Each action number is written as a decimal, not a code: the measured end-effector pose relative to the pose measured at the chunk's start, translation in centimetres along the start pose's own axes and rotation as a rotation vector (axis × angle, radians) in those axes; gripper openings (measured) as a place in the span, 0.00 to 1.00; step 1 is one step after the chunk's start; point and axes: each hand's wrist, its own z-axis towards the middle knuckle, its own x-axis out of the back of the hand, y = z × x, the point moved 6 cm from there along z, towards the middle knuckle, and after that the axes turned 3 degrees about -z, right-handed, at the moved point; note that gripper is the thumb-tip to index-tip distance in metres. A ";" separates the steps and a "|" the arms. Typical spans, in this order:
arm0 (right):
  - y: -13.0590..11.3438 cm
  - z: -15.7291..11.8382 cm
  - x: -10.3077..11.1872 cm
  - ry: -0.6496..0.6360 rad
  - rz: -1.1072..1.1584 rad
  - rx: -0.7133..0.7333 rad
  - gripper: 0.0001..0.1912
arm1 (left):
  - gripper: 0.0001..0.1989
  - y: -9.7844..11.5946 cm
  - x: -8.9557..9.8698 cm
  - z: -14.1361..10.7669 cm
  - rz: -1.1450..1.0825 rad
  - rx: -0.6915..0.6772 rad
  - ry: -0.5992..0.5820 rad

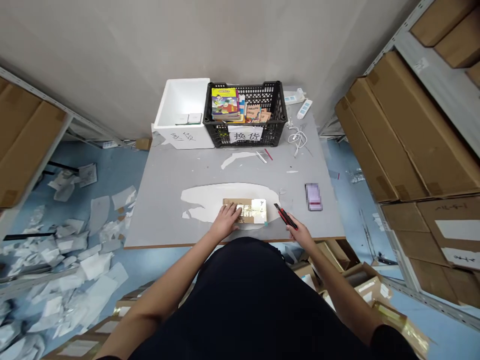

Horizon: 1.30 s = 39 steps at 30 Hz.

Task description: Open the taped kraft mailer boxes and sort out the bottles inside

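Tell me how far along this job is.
Apparently done: white wrapping scraps litter the floor. In hand: the left hand presses a gold-foiled cardboard packet while the right hand grips a red-and-black utility knife. Apparently remaining: books stacked in the black crate.

换货 on white paper sign (244, 134), on black plastic crate (270, 107), handwriting on foam box (183, 137) unreadable

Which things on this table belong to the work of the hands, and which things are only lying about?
In the work: left hand resting on a cardboard packet; right hand holding a box cutter.

Lying about: black crate of books; foam box; white cable; blurred purple item.
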 end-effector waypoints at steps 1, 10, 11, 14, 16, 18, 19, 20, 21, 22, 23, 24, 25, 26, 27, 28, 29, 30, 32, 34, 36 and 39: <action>0.0 0.2 -0.7 0.016 0.082 -0.015 0.35 | 0.40 -0.3 0.0 0.6 0.013 -0.011 -0.018; -0.7 0.5 -3.5 -0.036 0.329 -0.052 0.38 | 0.51 -1.4 -0.9 4.3 0.072 -0.056 -0.181; -0.7 0.5 -3.5 -0.036 0.345 -0.040 0.38 | 0.51 -1.4 -0.9 4.3 0.067 -0.057 -0.176; -0.6 0.4 -3.5 -0.036 0.378 -0.012 0.38 | 0.51 -1.3 -0.9 4.2 0.044 -0.066 -0.153; -0.5 0.5 -3.5 -0.032 0.379 -0.009 0.38 | 0.51 -1.4 -0.9 4.0 0.036 -0.070 -0.144; -0.5 0.5 -3.5 -0.026 0.369 -0.011 0.38 | 0.51 -1.5 -1.0 4.0 0.034 -0.069 -0.144; -0.5 0.5 -3.5 -0.024 0.360 -0.012 0.37 | 0.51 -1.5 -1.1 4.0 0.034 -0.068 -0.144; -0.5 0.6 -3.5 -0.023 0.349 -0.014 0.37 | 0.51 -1.6 -1.1 4.0 0.032 -0.067 -0.144; -0.5 0.6 -3.5 -0.025 0.339 -0.016 0.36 | 0.51 -1.6 -1.1 3.9 0.031 -0.067 -0.144; -0.6 0.6 -3.5 -0.026 0.328 -0.018 0.36 | 0.50 -1.6 -1.1 3.9 0.031 -0.068 -0.142; -0.6 0.6 -3.4 -0.026 0.319 -0.018 0.36 | 0.50 -1.6 -1.1 3.9 0.031 -0.069 -0.140; -0.7 0.6 -3.4 -0.026 0.312 -0.017 0.36 | 0.50 -1.5 -1.1 3.9 0.033 -0.072 -0.136; -0.7 0.6 -3.3 -0.025 0.309 -0.015 0.36 | 0.50 -1.5 -1.0 3.9 0.035 -0.075 -0.132; -0.8 0.6 -3.2 -0.025 0.310 -0.014 0.36 | 0.50 -1.5 -1.0 3.8 0.036 -0.080 -0.127; -0.9 0.6 -3.2 -0.029 0.315 -0.014 0.36 | 0.50 -1.4 -1.0 3.8 0.038 -0.084 -0.121; -1.1 0.6 -3.1 -0.034 0.327 -0.014 0.36 | 0.50 -1.4 -1.0 3.8 0.040 -0.087 -0.114; -1.2 0.6 -3.0 -0.040 0.342 -0.016 0.36 | 0.50 -1.4 -0.9 3.8 0.041 -0.091 -0.108; -1.3 0.6 -2.9 -0.045 0.359 -0.021 0.36 | 0.50 -1.3 -0.9 3.8 0.042 -0.096 -0.102; -1.6 0.6 -2.7 -0.052 0.387 -0.031 0.35 | 0.49 -1.3 -0.7 3.8 0.040 -0.108 -0.089; -1.7 0.5 -2.7 -0.067 0.400 -0.036 0.36 | 0.48 -1.3 -0.6 3.8 0.032 -0.119 -0.081; -1.7 0.3 -2.8 -0.081 0.398 -0.037 0.36 | 0.47 -1.3 -0.6 3.8 0.020 -0.122 -0.074; -1.4 0.0 -3.3 -0.077 0.394 -0.044 0.37 | 0.46 -1.4 -0.7 3.8 0.001 -0.125 -0.069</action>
